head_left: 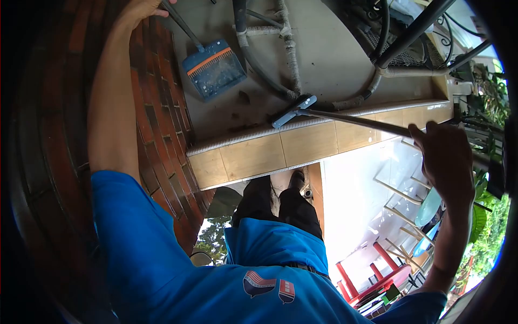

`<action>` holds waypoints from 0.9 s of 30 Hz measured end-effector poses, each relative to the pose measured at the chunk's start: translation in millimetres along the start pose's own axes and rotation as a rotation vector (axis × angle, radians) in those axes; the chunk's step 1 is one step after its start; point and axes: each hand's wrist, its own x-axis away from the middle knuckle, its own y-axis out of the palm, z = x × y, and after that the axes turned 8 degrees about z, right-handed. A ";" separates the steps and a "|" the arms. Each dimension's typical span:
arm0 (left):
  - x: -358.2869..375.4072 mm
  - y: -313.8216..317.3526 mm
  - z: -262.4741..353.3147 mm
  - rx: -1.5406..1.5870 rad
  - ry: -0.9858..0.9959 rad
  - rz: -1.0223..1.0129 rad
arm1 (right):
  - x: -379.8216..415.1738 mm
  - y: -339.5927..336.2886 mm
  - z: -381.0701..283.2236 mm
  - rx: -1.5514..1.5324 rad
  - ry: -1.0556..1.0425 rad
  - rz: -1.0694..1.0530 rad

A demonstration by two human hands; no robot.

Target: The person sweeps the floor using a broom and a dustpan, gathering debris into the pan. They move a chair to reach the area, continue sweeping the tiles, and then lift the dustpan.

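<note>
At the upper left, my left hand (143,8) is closed around the handle of a blue dustpan (216,73), which has an orange stripe and a row of teeth. The pan rests on the grey floor, dusty and spotted with white. On the right, my right hand (445,159) grips the long pole of a broom (294,112). Its narrow blue head lies by the raised floor's edge, to the right of and nearer to me than the dustpan. Small dark bits of dirt (236,116) lie between the two tools. The broom's bristles are hidden.
Metal furniture legs (291,51) with worn wrapping stand just beyond the broom head. A brick wall (156,102) runs along the left. The step's tiled front (253,159) drops towards my feet. A red stool (386,278) and other stools are at lower right.
</note>
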 end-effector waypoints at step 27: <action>50.6 25.8 -6.0 -0.092 0.061 -0.111 | -226.3 -3.3 -96.9 0.092 -0.237 -0.259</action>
